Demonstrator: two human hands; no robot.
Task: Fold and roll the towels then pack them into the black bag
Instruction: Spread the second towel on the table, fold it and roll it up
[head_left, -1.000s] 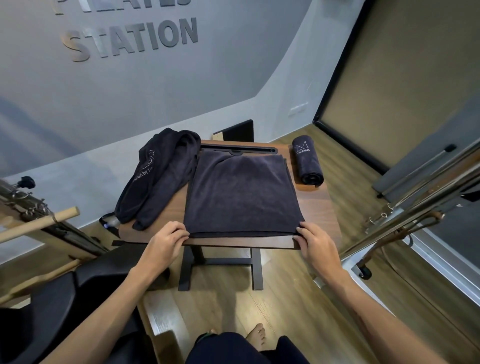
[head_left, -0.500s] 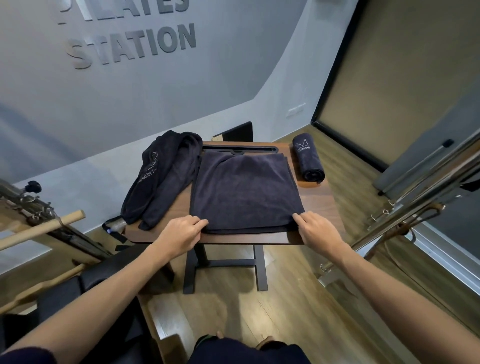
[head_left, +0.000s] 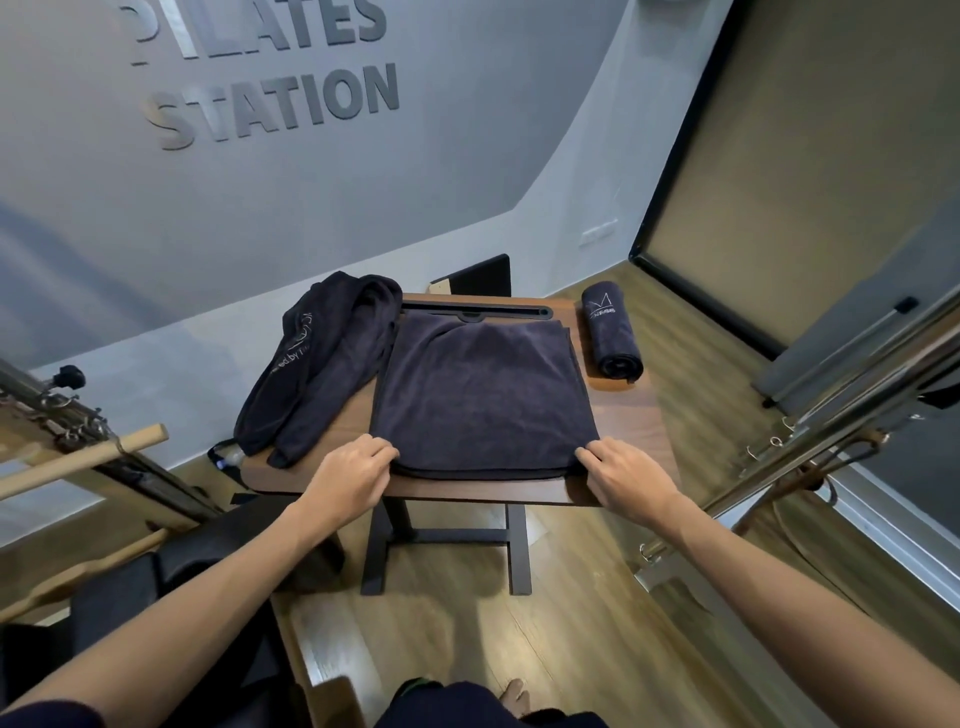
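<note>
A dark navy folded towel (head_left: 480, 395) lies flat in the middle of a small wooden table (head_left: 631, 421). My left hand (head_left: 353, 470) pinches its near left corner and my right hand (head_left: 626, 475) pinches its near right corner. A loose, crumpled dark towel (head_left: 317, 364) with pale lettering lies on the table's left side and hangs over the edge. A rolled dark towel (head_left: 610, 330) with a white logo rests at the far right of the table. I cannot pick out a black bag with certainty.
A black padded seat (head_left: 156, 613) and a wooden bar (head_left: 83, 457) on a metal frame stand at the left. Metal rails (head_left: 841, 410) run along the right. A dark board (head_left: 480, 278) leans behind the table. A bare foot (head_left: 514, 696) shows below on the wood floor.
Both hands slid along the towel's near edge onto its corners and moved slightly forward. The near edge now lies a little farther in from the table's front edge.
</note>
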